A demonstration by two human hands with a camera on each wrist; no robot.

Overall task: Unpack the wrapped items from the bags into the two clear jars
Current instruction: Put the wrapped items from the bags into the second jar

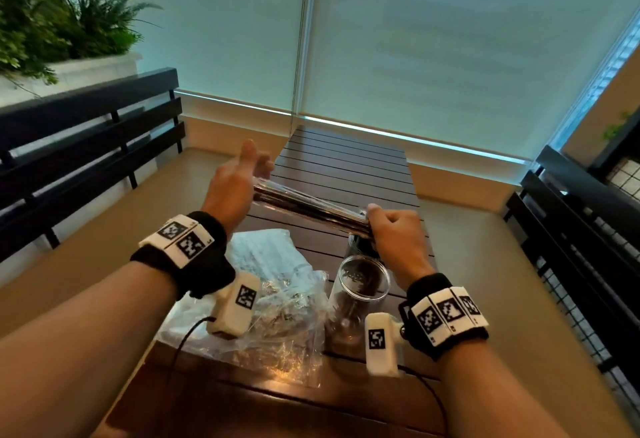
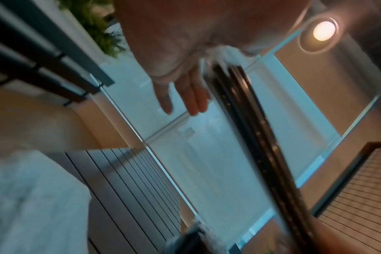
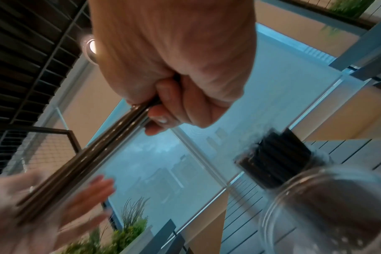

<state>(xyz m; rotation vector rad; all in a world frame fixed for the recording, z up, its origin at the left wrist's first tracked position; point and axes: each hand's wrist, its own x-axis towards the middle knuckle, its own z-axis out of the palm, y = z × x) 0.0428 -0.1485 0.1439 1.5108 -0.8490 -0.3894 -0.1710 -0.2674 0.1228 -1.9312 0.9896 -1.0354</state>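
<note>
A bundle of long dark wrapped sticks (image 1: 308, 207) hangs level above the slatted table (image 1: 346, 167). My right hand (image 1: 391, 233) grips its near end in a fist, which the right wrist view shows with fingers curled round the bundle (image 3: 87, 158). My left hand (image 1: 242, 174) is open with fingers straight, its palm against the far end of the bundle (image 2: 250, 137). Below my right hand stands a clear jar (image 1: 363, 280), open-topped. Behind it a second jar (image 1: 360, 247) holds dark sticks (image 3: 272, 158). A crumpled clear bag (image 1: 277, 319) and a whitish bag (image 1: 263, 250) lie to the jars' left.
Black slatted benches flank the table at left (image 1: 86, 146) and right (image 1: 571, 229). A frosted glass wall (image 1: 415, 56) closes the far side. A planter with green plants (image 1: 69, 21) stands at the back left. Cables hang from both wrist cameras over the table's near edge.
</note>
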